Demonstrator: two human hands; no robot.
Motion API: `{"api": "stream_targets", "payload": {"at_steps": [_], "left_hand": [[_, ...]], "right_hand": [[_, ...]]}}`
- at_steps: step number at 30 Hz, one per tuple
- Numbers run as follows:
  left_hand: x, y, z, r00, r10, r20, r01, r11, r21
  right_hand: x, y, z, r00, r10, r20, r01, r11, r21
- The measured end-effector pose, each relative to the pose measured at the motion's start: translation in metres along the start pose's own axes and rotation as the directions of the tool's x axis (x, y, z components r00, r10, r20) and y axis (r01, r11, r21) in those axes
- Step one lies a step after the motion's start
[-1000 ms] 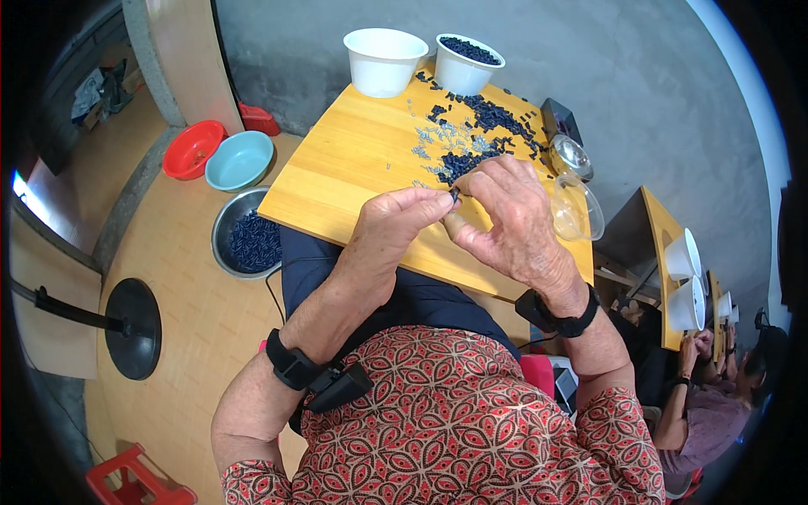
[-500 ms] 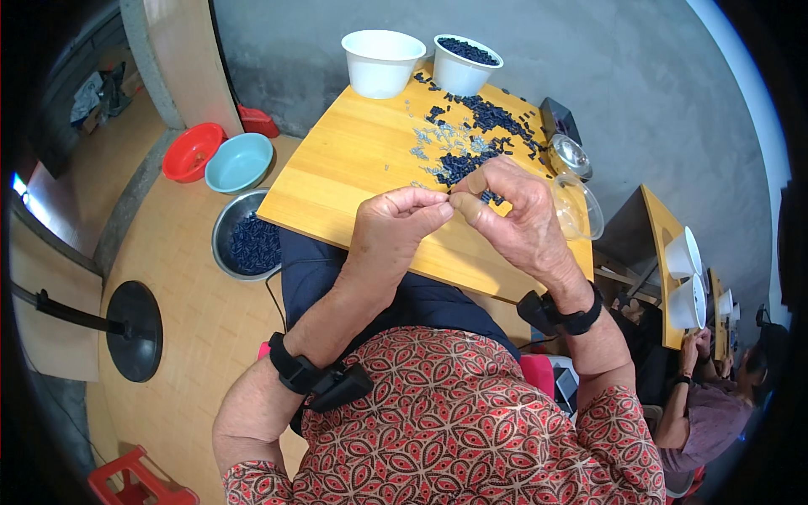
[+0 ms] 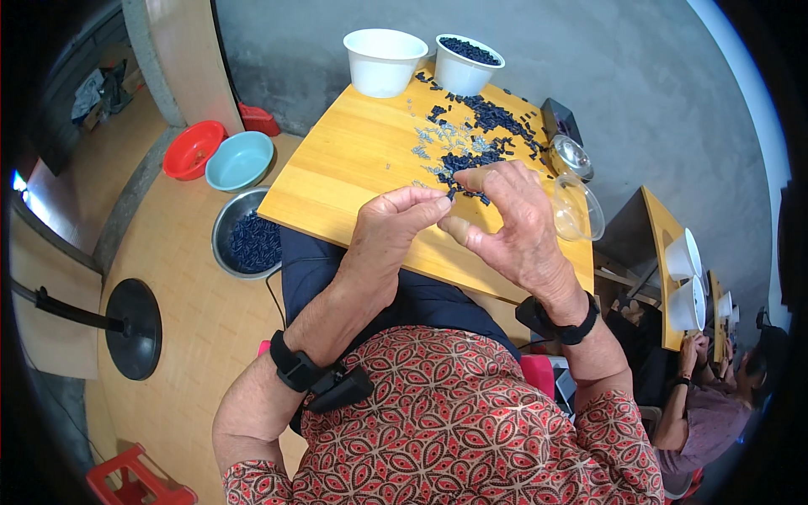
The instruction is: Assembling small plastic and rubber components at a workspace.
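Over the front half of the wooden table [image 3: 328, 168], my left hand [image 3: 389, 231] pinches a small dark blue piece [image 3: 452, 194] between thumb and forefinger. My right hand [image 3: 518, 223] hovers just beside it, thumb and fingers spread apart and holding nothing that I can see. Beyond the hands lies a loose heap of small dark blue tube-like pieces [image 3: 497, 116], partly covered by my right hand. Small silvery pieces [image 3: 454, 135] are scattered among and left of them.
At the table's back stand a white tub [image 3: 383, 71] and another white tub [image 3: 454, 80] filled with dark pieces. A clear plastic bowl [image 3: 581, 210] sits at the right edge. A metal basin [image 3: 223, 240] of blue pieces is on the floor. Another person [image 3: 711, 412] works at far right.
My right thumb and forefinger have parted and drawn away from my left fingertips, uncovering the dark piece held there. My left hand has hardly moved.
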State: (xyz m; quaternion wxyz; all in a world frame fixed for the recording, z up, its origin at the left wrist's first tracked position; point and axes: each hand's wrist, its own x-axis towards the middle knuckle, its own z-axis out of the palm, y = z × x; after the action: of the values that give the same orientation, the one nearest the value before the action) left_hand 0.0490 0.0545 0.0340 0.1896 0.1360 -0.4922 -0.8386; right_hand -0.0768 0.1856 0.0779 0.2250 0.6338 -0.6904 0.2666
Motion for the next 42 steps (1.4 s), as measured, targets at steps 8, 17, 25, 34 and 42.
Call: {"api": "stream_targets", "payload": {"at_steps": [8, 17, 25, 34, 42], "left_hand": [[-0.001, 0.0, 0.0, 0.998, -0.055, 0.024, 0.055, 0.999, -0.002], [-0.001, 0.006, 0.001, 0.997, -0.023, 0.075, 0.024, 1.0, -0.008], [0.001, 0.004, -0.001, 0.997, 0.074, 0.019, -0.076, 0.991, 0.11], [0.001, 0.003, 0.0, 0.994, 0.103, -0.023, -0.094, 0.96, 0.263], [0.001, 0.003, -0.001, 0.997, 0.071, -0.028, -0.058, 0.949, 0.311]], "right_hand": [[-0.001, 0.002, 0.007, 0.998, -0.057, -0.017, 0.056, 0.998, -0.037], [-0.002, 0.003, 0.009, 0.999, 0.009, -0.05, -0.004, 0.995, 0.096], [0.004, 0.001, -0.002, 0.994, -0.107, -0.021, 0.105, 0.989, -0.102], [0.009, -0.002, -0.006, 0.988, -0.121, 0.095, 0.136, 0.976, -0.17], [0.011, 0.003, -0.002, 0.98, -0.158, 0.123, 0.177, 0.971, -0.161]]}}
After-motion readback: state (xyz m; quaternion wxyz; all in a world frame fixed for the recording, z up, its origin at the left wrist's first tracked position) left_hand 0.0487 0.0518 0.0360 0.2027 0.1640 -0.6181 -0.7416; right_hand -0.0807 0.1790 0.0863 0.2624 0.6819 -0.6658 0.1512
